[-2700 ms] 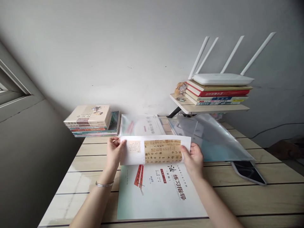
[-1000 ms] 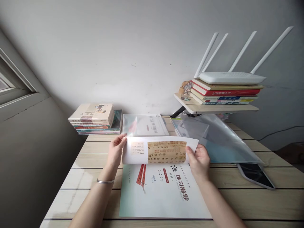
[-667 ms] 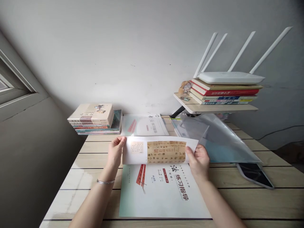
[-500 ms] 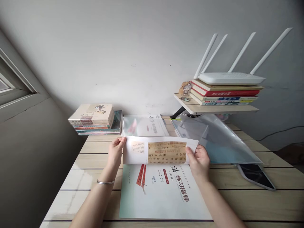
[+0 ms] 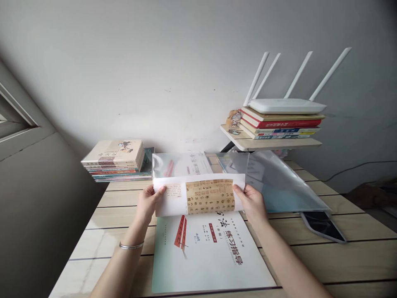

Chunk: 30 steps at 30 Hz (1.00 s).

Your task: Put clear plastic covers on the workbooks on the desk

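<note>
A large white booklet point(image 5: 211, 256) with red and black Chinese lettering lies flat on the wooden table point(image 5: 341, 260) in front of me. Above its top edge I hold up a white sheet point(image 5: 198, 194) printed with a tan block of calligraphy. My left hand point(image 5: 147, 203), a silver bangle on its wrist, pinches the sheet's left edge. My right hand point(image 5: 252, 203) pinches its right edge. The sheet's lower part curves down onto the booklet.
A stack of books point(image 5: 116, 161) stands at the back left. A plastic-wrapped booklet point(image 5: 182, 163) lies behind the sheet. Clear plastic sleeves point(image 5: 279, 182) lie right of it, partly over a dark tablet point(image 5: 324, 225). A raised shelf point(image 5: 273, 142) carries books and a white router point(image 5: 287, 105).
Both hands have lifted the sheet a little higher and nearer the wrapped booklet. The camera has shifted, so everything sits slightly more to the left.
</note>
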Available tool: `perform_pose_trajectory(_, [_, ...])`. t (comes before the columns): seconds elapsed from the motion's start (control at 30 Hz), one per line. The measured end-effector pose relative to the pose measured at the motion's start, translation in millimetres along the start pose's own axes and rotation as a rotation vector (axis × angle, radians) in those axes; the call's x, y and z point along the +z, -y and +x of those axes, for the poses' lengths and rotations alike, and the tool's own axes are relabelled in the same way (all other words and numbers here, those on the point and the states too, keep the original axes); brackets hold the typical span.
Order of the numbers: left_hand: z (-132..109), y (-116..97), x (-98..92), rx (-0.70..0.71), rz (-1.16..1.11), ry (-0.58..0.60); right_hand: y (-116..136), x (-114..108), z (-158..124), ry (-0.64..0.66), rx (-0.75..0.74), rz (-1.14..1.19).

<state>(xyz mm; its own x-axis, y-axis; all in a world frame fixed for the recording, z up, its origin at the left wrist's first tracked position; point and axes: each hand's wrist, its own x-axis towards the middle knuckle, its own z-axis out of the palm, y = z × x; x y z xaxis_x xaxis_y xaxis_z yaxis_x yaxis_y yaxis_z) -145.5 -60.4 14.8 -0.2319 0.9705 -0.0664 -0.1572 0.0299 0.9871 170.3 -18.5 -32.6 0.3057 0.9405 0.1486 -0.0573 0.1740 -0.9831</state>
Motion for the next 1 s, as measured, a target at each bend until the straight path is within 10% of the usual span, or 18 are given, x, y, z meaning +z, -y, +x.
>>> perform_pose_trajectory(0.17, [0.8, 5.8, 0.3, 0.025, 0.022, -0.130, 1.4, 3.3, 19.4, 0.005, -0.048, -0.111])
perform_pose_trajectory(0.67, [-3.7, -0.2, 5.4, 0.008, -0.028, -0.009, -8.9, 7.6, 17.7, -0.193, -0.009, 0.049])
perform_pose_trajectory(1.0, [-0.1, 7.9, 3.8, 0.041, 0.102, -0.073, -3.0, 7.5, 10.5, -0.175, -0.126, -0.293])
